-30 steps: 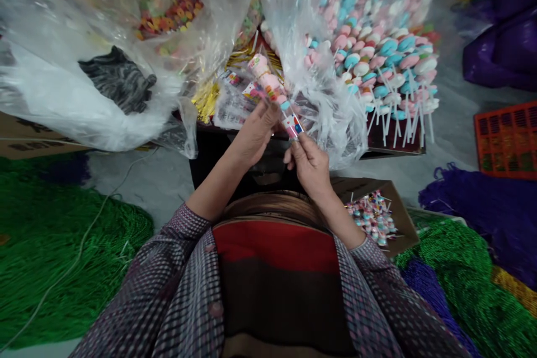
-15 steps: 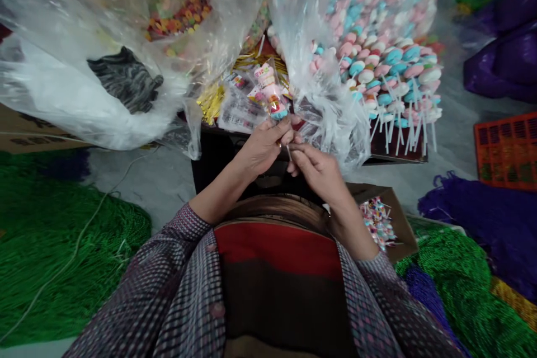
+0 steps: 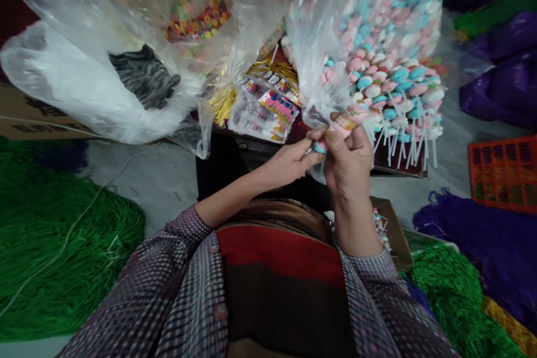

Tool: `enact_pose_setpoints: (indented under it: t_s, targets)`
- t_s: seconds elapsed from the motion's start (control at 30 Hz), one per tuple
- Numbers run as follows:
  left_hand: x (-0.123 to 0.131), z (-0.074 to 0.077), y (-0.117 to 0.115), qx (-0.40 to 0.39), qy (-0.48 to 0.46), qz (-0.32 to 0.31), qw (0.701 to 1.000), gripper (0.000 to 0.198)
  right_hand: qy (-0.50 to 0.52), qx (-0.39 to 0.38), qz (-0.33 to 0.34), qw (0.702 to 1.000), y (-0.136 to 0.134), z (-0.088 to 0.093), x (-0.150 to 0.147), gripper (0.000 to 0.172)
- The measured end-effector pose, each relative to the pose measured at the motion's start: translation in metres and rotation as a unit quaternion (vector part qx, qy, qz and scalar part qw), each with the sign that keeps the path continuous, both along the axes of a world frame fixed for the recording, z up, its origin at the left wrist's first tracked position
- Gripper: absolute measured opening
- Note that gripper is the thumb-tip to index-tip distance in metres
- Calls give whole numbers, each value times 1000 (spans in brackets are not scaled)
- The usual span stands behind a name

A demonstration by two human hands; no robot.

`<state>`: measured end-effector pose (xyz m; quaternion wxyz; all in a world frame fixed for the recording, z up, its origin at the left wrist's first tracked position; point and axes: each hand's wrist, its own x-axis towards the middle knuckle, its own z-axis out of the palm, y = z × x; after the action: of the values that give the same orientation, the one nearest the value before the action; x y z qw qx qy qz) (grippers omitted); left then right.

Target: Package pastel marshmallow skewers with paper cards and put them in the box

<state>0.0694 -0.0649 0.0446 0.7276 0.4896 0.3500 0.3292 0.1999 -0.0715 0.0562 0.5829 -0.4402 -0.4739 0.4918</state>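
Observation:
A wrapped candy (image 3: 345,125) in pink, yellow and blue lies between my two hands, above the table's front edge. My right hand (image 3: 347,148) is closed round its upper part, thumb pressed on the wrapper. At its lower end, my left hand (image 3: 296,161) pinches the wrapper near a blue piece. Flat printed packets (image 3: 268,112) lie on the table to the left, beside gold twist ties (image 3: 223,104). Marshmallow lollipops (image 3: 403,86) with white sticks spill from a clear bag just beyond my right hand.
Clear bags (image 3: 247,17) with ring candies (image 3: 201,17) stand at the back left, by a white bag (image 3: 88,84). An open carton (image 3: 398,235) of small wrapped candies sits low at the right. Green strands (image 3: 62,251), purple strands (image 3: 482,235) and an orange crate (image 3: 503,173) flank me.
Both hands have moved right with the candy. My right hand has come up round its upper part, and the candy has tilted rightward. The view has shifted slightly.

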Motion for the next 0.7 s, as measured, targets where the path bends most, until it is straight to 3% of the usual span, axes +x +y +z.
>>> enact_pose_setpoints:
  t_s: [0.07, 0.1, 0.17, 0.23, 0.3, 0.33, 0.4, 0.5, 0.6, 0.7]
  targets:
    - [-5, -4, 5, 75, 54, 81, 992, 19, -37, 23, -43, 998, 2, -3, 0, 34]
    - [-8, -6, 6, 82, 37, 77, 993, 20, -50, 19, -35, 998, 3, -1, 2, 35]
    - [-12, -8, 5, 41, -57, -11, 997, 31, -53, -12, 38, 998, 3, 9, 9, 41]
    - [-16, -8, 4, -24, -155, -124, 980, 42, -39, -46, 116, 991, 4, 20, 16, 43]
    - [-18, -8, 3, -46, -183, -154, 970, 49, -28, -55, 124, 990, 8, 25, 17, 36]
    - [-18, -9, 4, -27, -163, -127, 978, 49, -27, -49, 99, 994, 11, 25, 15, 31]
    - [-19, -12, 8, 60, -69, -6, 996, 48, -36, -25, 27, 999, 21, 19, 8, 27]
    - [-27, -20, 17, 168, 76, 172, 968, 42, -104, -11, -15, 994, 42, 8, -6, 33]
    - [-42, -27, 25, 96, 10, 239, 966, 38, -249, -22, 62, 966, 75, 3, -17, 35]
    - [-56, -28, 32, -23, -135, 291, 947, 35, -443, -5, 73, 893, 115, -1, -26, 35]
